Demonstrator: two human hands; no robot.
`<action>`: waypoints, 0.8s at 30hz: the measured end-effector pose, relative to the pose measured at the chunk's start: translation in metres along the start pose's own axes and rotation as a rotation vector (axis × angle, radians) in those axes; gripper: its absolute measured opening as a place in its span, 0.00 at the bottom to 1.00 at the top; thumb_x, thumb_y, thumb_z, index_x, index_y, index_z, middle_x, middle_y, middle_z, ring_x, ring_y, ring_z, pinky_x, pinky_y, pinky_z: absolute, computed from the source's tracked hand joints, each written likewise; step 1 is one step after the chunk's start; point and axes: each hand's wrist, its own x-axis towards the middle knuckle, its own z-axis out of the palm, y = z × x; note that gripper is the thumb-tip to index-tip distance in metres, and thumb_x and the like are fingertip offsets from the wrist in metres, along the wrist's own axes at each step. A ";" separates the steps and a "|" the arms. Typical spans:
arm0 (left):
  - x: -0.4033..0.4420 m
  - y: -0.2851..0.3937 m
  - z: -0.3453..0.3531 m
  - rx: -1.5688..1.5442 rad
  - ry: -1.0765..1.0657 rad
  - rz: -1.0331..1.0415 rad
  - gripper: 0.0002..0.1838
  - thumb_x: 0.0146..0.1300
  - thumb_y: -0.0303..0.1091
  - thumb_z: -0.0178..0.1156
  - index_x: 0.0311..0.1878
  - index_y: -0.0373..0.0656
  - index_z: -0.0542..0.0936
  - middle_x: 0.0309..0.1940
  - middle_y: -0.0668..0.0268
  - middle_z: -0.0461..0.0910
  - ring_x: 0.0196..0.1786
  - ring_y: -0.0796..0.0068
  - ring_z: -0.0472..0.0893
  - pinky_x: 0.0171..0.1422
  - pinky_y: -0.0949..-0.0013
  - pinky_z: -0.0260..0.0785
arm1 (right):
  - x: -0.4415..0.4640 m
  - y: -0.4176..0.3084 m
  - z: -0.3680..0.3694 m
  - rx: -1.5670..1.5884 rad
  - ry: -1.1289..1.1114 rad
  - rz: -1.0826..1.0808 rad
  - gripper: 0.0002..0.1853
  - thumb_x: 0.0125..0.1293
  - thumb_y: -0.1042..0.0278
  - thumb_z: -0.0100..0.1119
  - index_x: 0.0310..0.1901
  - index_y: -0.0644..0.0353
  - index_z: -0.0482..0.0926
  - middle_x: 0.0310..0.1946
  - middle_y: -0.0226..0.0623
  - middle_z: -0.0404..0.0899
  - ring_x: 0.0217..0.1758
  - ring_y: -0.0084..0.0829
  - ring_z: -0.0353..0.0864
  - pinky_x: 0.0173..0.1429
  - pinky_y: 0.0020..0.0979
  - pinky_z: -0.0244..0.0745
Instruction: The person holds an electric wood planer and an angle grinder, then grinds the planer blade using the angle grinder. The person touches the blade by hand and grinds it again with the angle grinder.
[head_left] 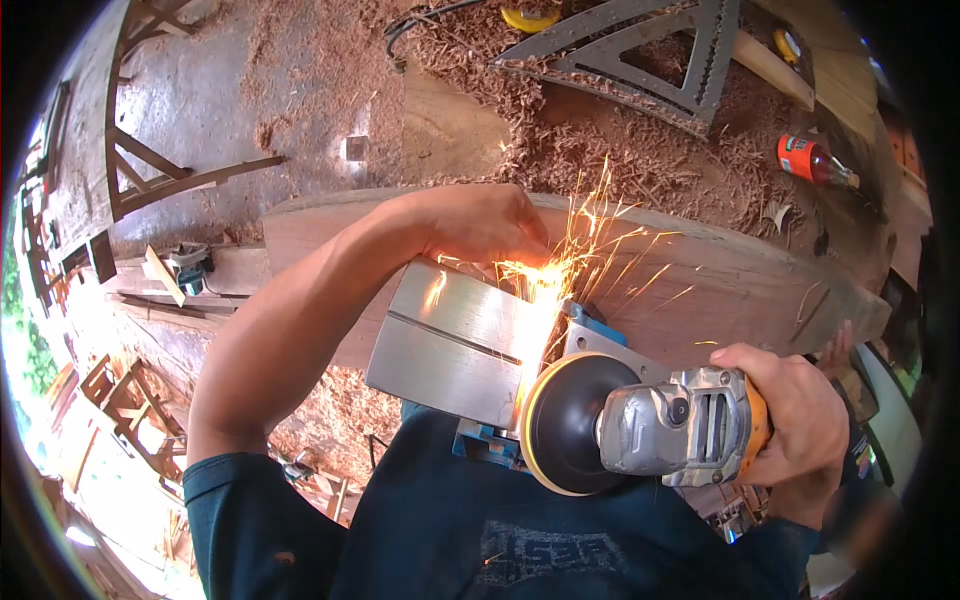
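Observation:
My right hand (800, 410) is wrapped round the body of an angle grinder (665, 430) with a worn grey metal head. Its round black disc (578, 425), edged in yellow, meets an upturned electric planer (440, 345) near the blade slot. Bright orange sparks (590, 260) fly from there toward the far side. The planer shows its shiny, grooved metal sole and blue housing, close to my torso. Bent over its far edge is my left hand (485, 225), fingers curled and closed on the planer beside the sparks. Glare hides those fingertips.
A long curved wooden board (690, 285) lies just beyond the planer. Wood shavings (620, 140) cover the surface behind it, around a metal triangle square (660, 60) and a red-labelled bottle (815, 160). At left lie a power tool (188, 268) and wooden frames (130, 405).

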 end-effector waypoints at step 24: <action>0.000 0.014 -0.005 -0.053 -0.098 -0.116 0.19 0.66 0.43 0.67 0.49 0.35 0.86 0.38 0.64 0.87 0.41 0.77 0.83 0.50 0.71 0.77 | -0.021 0.039 -0.003 0.041 0.146 0.194 0.49 0.37 0.59 0.82 0.64 0.61 0.68 0.45 0.47 0.83 0.45 0.51 0.86 0.50 0.38 0.79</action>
